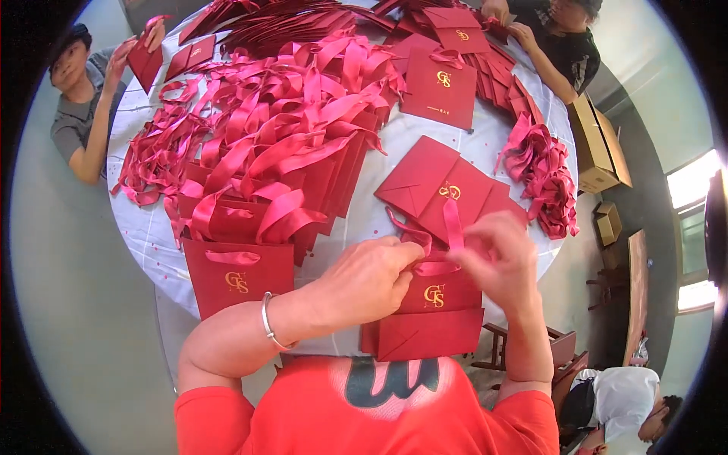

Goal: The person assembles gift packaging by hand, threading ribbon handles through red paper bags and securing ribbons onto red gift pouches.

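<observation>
Close to my body, a flat dark-red paper bag [434, 288] with a gold emblem lies under both hands. A pink ribbon [453, 218] is at its top edge. My left hand [360, 280], with a silver bangle on the wrist, pinches one part of this ribbon. My right hand [503, 256], slightly blurred, closes its thumb and fingers on the ribbon from the other side. Just beyond the hands lie more folded red bags [421, 178]. To the left stands a row of red bags [239, 292] with pink ribbon handles.
Heaps of loose pink ribbons [540, 178] lie at the right of the white-covered round table [356, 220]. Flat red bags [292, 30] fan out at the back. Two people work across the table, one holding a red bag [145, 61]. Cardboard boxes [595, 144] stand beyond.
</observation>
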A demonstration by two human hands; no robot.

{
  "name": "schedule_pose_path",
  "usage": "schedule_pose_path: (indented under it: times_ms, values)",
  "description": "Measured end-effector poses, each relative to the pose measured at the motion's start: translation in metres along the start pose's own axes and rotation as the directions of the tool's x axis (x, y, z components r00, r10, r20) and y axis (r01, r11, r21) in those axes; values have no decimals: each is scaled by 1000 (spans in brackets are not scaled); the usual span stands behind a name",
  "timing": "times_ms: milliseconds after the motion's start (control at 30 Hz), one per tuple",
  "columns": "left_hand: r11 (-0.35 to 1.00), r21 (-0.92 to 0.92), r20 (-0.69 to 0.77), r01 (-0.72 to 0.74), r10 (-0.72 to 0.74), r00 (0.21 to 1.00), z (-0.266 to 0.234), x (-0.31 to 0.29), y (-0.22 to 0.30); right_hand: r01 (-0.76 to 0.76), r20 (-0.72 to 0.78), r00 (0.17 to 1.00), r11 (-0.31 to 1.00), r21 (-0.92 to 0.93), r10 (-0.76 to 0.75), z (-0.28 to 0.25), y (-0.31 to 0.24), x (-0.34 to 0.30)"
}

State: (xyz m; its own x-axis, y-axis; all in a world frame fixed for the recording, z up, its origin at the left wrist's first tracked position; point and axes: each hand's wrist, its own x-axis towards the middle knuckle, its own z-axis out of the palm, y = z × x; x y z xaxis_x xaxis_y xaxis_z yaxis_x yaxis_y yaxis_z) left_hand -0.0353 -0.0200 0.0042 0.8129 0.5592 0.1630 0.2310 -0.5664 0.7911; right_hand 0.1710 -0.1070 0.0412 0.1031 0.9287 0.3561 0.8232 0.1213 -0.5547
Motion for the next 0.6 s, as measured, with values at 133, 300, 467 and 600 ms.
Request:
schedule_pose_path:
  times_ms: [133, 300, 467, 600]
  values:
    - [993, -88, 49, 79, -74, 996, 1, 4, -1, 173, 106, 981, 980, -98, -162, 22, -2, -13]
    - [972, -162, 100, 169, -154, 983, 0, 5, -5, 323, 68, 946, 941, -102, -318, 38, 2, -14]
    - [971, -181, 105, 160, -142, 984, -2, 5, -2, 465, 32, 885, 885, -26, -464, 35, 13, -16]
    - [970, -192, 119, 151, -130, 984, -2, 6, -3, 415, 8, 908, 903, 112, -418, 34, 21, -19]
